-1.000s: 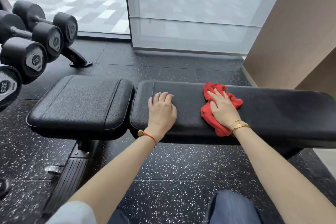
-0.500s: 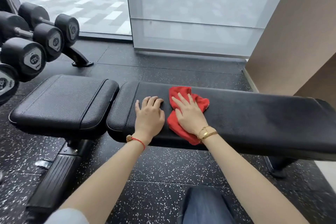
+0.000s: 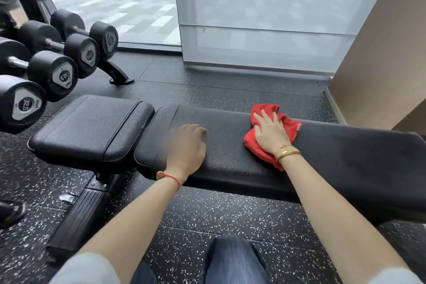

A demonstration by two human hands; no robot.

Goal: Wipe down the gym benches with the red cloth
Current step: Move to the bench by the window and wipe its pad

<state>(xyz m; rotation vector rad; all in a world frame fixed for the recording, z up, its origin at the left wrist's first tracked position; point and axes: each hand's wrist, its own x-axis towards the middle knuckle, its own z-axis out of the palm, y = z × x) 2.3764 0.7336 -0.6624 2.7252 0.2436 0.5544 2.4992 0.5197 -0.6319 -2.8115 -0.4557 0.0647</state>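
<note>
Two hands worked the bench, each with its own job. My right hand [image 3: 272, 132] lay flat and spread on the red cloth [image 3: 265, 143], gripping nothing, fingers fanned so the palm's weight pressed the bunched fabric into the long back pad [image 3: 230, 145]. The cloth sat about midway along that pad, reaching from the far edge almost to the near one, so one pass could cover its width. My left hand [image 3: 187, 147] rested empty on the same pad near the seat end, fingers loosely curled, I judged as a brace while I leaned in. Beyond it the seat pad [image 3: 92, 127] lay uncovered, and the dumbbells [image 3: 62, 62] stood racked beside it.
</note>
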